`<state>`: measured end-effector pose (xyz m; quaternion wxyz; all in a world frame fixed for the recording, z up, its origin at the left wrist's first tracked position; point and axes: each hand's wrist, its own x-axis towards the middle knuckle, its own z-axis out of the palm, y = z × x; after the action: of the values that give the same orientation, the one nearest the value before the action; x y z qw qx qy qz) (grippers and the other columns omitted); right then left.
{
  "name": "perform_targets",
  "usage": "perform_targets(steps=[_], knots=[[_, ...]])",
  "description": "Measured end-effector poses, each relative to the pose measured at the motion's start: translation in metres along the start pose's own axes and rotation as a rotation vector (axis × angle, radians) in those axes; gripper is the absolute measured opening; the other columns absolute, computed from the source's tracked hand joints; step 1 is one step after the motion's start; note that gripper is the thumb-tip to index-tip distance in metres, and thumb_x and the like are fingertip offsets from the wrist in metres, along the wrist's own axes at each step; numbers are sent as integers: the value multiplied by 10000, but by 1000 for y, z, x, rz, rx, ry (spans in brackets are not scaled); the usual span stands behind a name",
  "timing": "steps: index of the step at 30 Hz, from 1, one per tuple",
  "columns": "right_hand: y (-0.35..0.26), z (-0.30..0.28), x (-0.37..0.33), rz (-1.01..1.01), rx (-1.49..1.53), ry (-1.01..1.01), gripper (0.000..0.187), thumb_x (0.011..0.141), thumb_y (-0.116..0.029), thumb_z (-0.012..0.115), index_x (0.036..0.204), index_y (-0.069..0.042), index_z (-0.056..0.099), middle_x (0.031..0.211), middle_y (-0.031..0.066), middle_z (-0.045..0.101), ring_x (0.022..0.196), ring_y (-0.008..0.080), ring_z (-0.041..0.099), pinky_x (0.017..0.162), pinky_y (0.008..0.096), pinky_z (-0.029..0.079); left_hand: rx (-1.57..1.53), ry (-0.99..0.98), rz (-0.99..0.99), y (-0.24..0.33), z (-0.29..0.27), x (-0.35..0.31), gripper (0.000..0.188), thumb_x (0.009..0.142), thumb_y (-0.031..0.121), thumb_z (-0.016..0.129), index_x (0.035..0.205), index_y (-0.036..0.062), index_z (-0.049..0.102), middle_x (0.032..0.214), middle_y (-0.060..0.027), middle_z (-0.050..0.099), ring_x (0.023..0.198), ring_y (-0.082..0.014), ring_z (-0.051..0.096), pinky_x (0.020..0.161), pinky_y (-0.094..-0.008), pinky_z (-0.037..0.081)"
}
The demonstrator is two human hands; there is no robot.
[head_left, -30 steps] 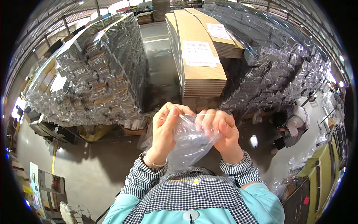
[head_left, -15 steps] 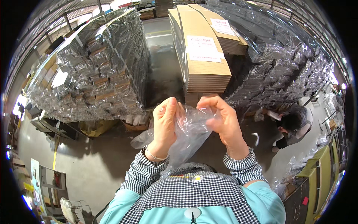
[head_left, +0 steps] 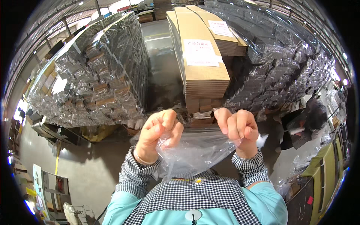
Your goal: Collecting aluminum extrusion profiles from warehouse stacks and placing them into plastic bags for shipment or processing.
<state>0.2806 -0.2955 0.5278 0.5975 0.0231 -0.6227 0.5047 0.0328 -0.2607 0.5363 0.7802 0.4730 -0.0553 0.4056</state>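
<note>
Both hands are raised in front of my checked apron (head_left: 187, 193), pulling a clear plastic bag (head_left: 195, 153) wide between them. My left hand (head_left: 157, 133) is closed on the bag's left side, with the film bunched under its fingers. On the other side my right hand (head_left: 238, 129) curls its fingers round the bag's right corner. The upper edge of the film runs nearly straight from hand to hand, and the rest hangs down against the apron. The bag looks flat and see-through; I cannot tell whether anything is inside.
Just beyond my hands rises a stack of flat brown cardboard (head_left: 204, 75) with white paper sheets on top. Tall piles of plastic-wrapped dark bundles stand left (head_left: 101, 75) and right (head_left: 277, 71). A person (head_left: 309, 120) bends low at the right, near a green-covered rack (head_left: 320, 180).
My hands have moved apart and slightly lower, spreading the gathered bag out wide. The person at the right has shifted farther right and up in view.
</note>
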Motion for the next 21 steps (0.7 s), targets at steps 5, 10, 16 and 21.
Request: perform_targets(steps=[5,10,16,21], knots=[[-22,-37,4,-11,-1157,137,130,742,-142,633,684,-64,547,704,55,607,852,246,503,785,382,406,1417,-55,168,44,-13,37,164,787,-3,703,949,-19,682,801,-71,658,650,-163,634,582,-266,495],[-3,-58,23,-211,-1508,209,54,777,-7,607,787,-36,562,791,106,604,802,269,534,753,365,444,1753,-129,321,44,-27,70,90,800,-51,664,869,2,688,841,-91,661,722,-211,662,629,-295,516],[8,-57,50,-507,-1532,470,104,870,64,617,935,-6,575,843,143,646,628,257,616,572,316,479,1427,32,611,43,-14,91,107,817,-70,638,891,7,629,927,-89,626,774,-187,616,663,-273,488],[8,-52,61,-664,-1589,482,148,881,49,643,1025,16,624,906,123,694,688,220,666,645,293,526,1361,89,573,43,-6,88,9,879,-13,605,880,-4,607,927,-89,610,779,-140,559,692,-249,428]])
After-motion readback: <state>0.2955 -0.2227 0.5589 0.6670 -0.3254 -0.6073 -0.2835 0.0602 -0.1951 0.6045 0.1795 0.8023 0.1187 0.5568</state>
